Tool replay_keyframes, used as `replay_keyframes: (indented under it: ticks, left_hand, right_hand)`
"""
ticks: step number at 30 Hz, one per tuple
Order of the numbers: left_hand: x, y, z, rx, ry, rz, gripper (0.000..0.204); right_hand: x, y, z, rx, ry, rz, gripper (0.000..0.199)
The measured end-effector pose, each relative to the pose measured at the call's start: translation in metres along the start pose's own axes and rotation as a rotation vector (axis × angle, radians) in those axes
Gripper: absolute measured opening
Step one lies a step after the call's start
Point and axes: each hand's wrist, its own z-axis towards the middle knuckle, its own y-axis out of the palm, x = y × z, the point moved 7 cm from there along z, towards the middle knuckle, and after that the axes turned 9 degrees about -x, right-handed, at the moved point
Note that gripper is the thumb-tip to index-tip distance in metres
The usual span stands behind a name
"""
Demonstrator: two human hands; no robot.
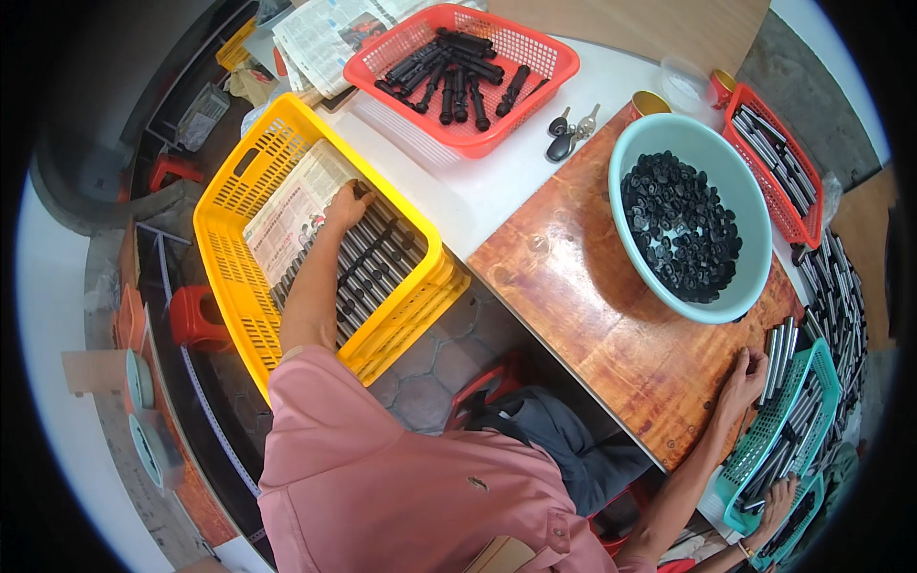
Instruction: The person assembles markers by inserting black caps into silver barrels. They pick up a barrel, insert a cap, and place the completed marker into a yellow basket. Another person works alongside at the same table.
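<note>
My left hand [349,203] reaches into a yellow plastic crate [231,224]. Its fingers curl at the far end of a row of metal tubes [384,250], beside a sheet of newspaper [298,201]; what they grip is hidden. Black pieces band the row across its middle. At the right edge of the wooden board, my right hand [741,380] has its fingers bent together against several short silver tubes [779,355]; whether it grips any is unclear. A teal basket [761,444] with more tubes stands just beyond that hand.
A light-blue basin [626,143] of small black parts sits on the wooden board [564,253]. Behind are a red basket [549,59] with black rods, and keys [570,134]. Another red basket [812,172] holds tubes. Another person's hand [778,501] is at the teal basket.
</note>
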Motion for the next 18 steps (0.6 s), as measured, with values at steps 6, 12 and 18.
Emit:
replay_keyframes:
  ticks: [6,12,18]
  left_hand:
    - [-0.033,-0.028,-0.031,0.072,0.006,-0.013,0.067]
    - [-0.127,-0.088,-0.082,-0.030,-0.091,-0.019,0.050]
    - [-0.222,-0.092,-0.156,-0.069,-0.365,-0.252,0.047]
  right_hand:
    - [-0.009,0.001,0.002,-0.023,0.009,-0.008,0.017]
    - [0.010,-0.009,-0.002,-0.033,-0.011,0.002,0.020]
    - [0.038,0.000,0.009,-0.084,0.011,0.116,0.022]
